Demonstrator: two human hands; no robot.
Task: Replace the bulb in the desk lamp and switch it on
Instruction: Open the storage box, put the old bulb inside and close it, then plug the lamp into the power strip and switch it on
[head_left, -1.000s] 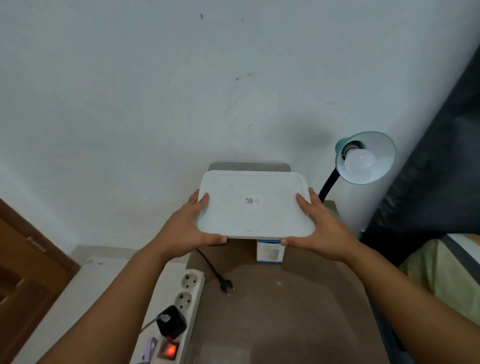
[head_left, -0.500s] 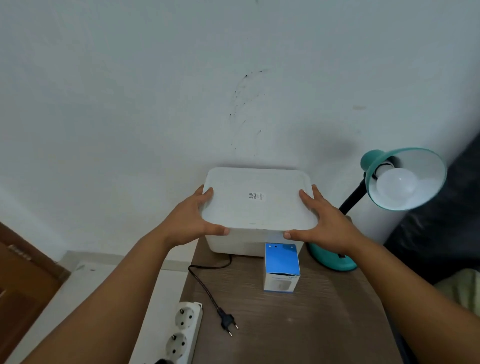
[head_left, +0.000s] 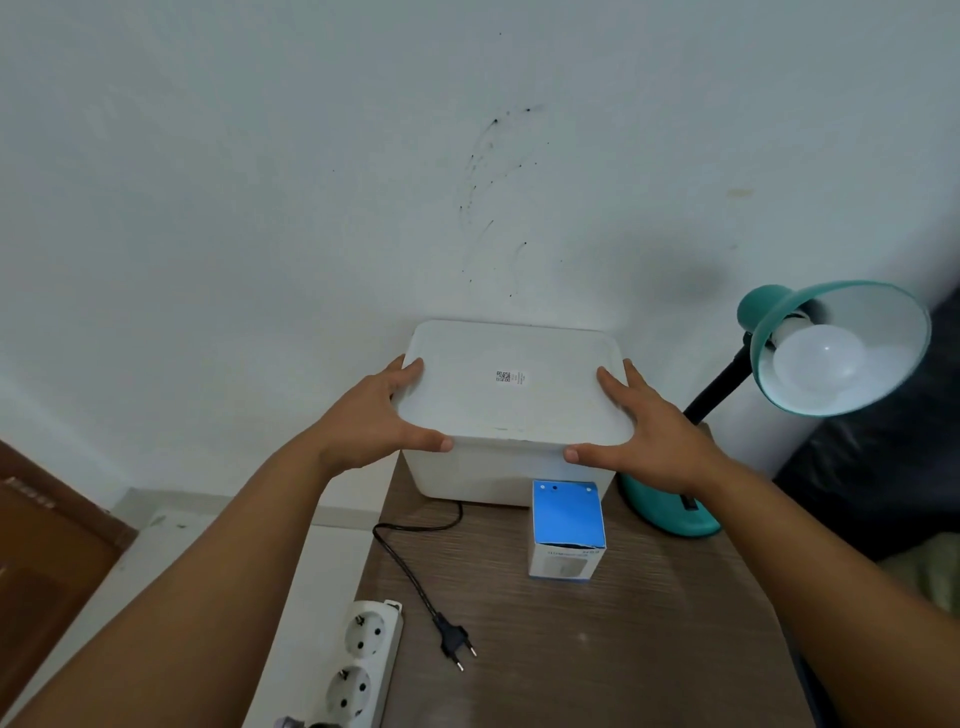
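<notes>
Far left of the white box (head_left: 511, 467), low in the corner: a brown wooden door (head_left: 47, 561). Nearer the box, down left of it: a white power strip (head_left: 358, 670) at the left edge of the wooden table (head_left: 597, 649), two empty sockets facing up.

Against the box's left end: the left hand (head_left: 374, 423), fingers spread along the edge of the white lid (head_left: 511, 384), thumb hooked under the lid's front rim, clasping the lid. Lid seated flat on the box, a small printed code label near its middle. Box itself standing at the back of the table, against the pale wall (head_left: 311, 182).

In front of the box, slightly left: a black cord (head_left: 410, 566) running out from under the box's front, ending in a loose two-pin plug (head_left: 454, 639) lying on the table, unplugged, just right of the power strip.

Directly in front of the box, touching or nearly touching it: a small blue-topped bulb carton (head_left: 567, 530), upright.

Against the box's right end: the right hand (head_left: 654, 441), fingers likewise spread, thumb under the front rim, gripping the lid.

Right of the box: the teal desk lamp (head_left: 826, 353), base on the table behind the right wrist, black neck rising, shade tilted toward the camera. Screwed inside the shade: a white bulb (head_left: 818, 364), unlit.
</notes>
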